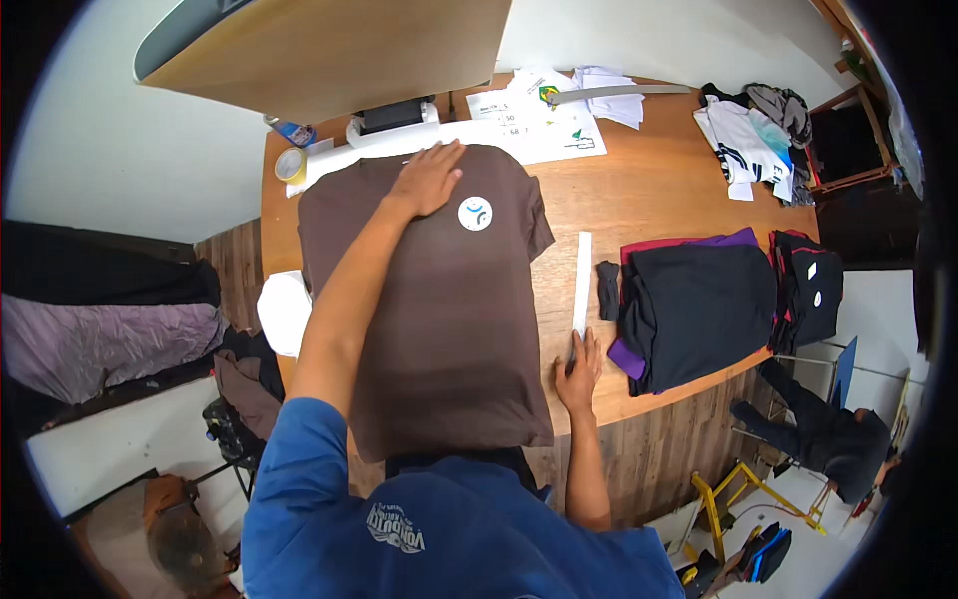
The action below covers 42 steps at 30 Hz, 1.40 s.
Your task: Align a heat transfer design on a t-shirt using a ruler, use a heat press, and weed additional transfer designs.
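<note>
A brown T-shirt lies spread out on the wooden table in front of me, its collar at the far side. On its upper right chest is a round white patch with blue and dark marks. My left hand rests flat near the collar, fingers stretched over the cloth. To the right of the shirt lies a long flat white strip. My right hand is at its near end, thumb and fingers around it, though the fingers partly hide that end. A small dark folded cloth sits just beyond the strip.
Folded dark garments are stacked at the right, beside another pile. Printed papers and a tape roll lie at the back, under a large overhanging beige panel. Another person is at far right, near a yellow frame.
</note>
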Motion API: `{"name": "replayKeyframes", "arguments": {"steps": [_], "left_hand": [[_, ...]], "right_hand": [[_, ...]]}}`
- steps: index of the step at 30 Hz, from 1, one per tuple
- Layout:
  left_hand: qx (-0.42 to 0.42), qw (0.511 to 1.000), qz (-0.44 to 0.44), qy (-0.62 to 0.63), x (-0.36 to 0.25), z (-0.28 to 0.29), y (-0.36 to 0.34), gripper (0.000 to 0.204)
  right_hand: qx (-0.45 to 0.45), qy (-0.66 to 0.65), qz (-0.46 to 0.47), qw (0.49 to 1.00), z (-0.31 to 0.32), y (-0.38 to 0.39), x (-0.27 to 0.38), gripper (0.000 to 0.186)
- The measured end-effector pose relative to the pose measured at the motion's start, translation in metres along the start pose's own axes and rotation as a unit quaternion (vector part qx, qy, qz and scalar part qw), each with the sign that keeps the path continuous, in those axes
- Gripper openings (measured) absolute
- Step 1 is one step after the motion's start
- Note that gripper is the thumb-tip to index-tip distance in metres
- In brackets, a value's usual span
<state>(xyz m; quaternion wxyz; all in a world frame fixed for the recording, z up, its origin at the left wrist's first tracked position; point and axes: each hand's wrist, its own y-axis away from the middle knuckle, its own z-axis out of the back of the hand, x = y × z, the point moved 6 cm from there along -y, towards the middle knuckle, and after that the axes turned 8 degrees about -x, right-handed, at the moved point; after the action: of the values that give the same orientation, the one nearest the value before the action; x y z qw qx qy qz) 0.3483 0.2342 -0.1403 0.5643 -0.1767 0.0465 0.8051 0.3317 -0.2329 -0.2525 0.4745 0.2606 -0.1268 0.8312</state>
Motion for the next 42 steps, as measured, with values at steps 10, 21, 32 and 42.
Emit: {"name": "replayKeyframes", "arguments": {"steps": [10, 21, 32, 42], "left_hand": [[-0.029, 0.998, -0.029, 0.048, -0.019, 0.019, 0.006, 0.043], [-0.055, 0.997, 0.021, -0.048, -0.025, 0.001, -0.031, 0.045], [-0.294, 0.925, 0.192, 0.144, -0.011, 0.018, 0.163, 0.023], [-0.215, 0.958, 0.192, -0.014, -0.027, -0.001, 0.191, 0.045]], "right_hand": [[-0.134, 0.096, -0.026, 0.986, 0.010, 0.017, 0.008, 0.053], [-0.163, 0.026, -0.058, 0.985, 0.005, 0.013, 0.008, 0.045], [-0.182, -0.048, 0.005, 0.982, 0.009, -0.014, 0.015, 0.060], [-0.058, -0.086, -0.061, 0.993, 0.030, -0.042, 0.040, 0.055]]}}
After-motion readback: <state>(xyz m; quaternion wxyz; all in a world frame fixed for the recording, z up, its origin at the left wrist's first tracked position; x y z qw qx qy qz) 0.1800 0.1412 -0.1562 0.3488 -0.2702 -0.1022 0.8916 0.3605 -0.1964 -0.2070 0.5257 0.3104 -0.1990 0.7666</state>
